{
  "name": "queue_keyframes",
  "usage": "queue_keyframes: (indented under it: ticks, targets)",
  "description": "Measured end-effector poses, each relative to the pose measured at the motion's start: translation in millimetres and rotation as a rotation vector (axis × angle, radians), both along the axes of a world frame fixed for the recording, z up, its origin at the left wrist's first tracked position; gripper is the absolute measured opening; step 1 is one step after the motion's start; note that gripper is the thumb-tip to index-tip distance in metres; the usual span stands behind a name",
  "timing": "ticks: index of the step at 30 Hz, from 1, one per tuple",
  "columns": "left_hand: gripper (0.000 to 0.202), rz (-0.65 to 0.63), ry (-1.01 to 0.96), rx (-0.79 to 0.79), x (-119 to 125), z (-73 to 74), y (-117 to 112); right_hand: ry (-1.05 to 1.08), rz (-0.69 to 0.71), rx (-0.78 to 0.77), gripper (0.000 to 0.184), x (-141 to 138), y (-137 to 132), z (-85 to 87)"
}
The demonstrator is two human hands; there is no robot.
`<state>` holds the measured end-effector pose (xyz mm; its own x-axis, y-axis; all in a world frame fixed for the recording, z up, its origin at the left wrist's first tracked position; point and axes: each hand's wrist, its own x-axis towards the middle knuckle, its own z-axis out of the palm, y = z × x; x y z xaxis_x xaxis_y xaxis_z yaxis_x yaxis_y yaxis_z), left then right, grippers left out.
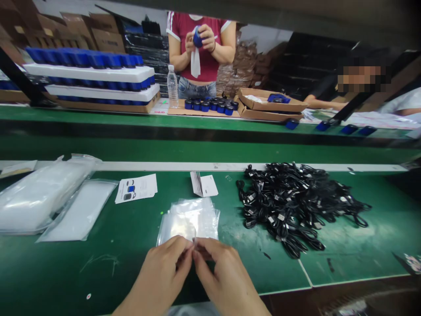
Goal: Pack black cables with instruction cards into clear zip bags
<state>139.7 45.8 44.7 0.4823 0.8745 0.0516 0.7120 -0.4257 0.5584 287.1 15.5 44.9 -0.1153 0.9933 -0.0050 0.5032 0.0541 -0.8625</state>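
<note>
Stack of clear plastic bags near the front edge of the green workbench, its near edge pinched by the fingertips of the left hand and right hand, held close together. Beyond the stack, a printed leaflet and white cards toward the far edge; to the left, packs of white bags; to the right, a heap of black cables. Across the far bench, a co-worker's hands around a blue-capped item.
</note>
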Motion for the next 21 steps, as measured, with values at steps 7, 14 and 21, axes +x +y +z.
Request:
queue_keyframes:
  ticks: [7,14,21]
  targets:
    - [0.022,0.004,-0.146,-0.023,2,-8.6,0,-0.150,0.037,0.063,0.022,-5,6,-1.7]
    - [0.019,0.155,-0.240,0.006,-14,-12.6,1,-0.398,-0.129,0.151,0.021,-13,13,-10.0]
    - [0.019,0.177,-0.243,0.046,-17,-12.3,2,-0.238,-0.055,0.111,0.016,-16,24,-2.4]
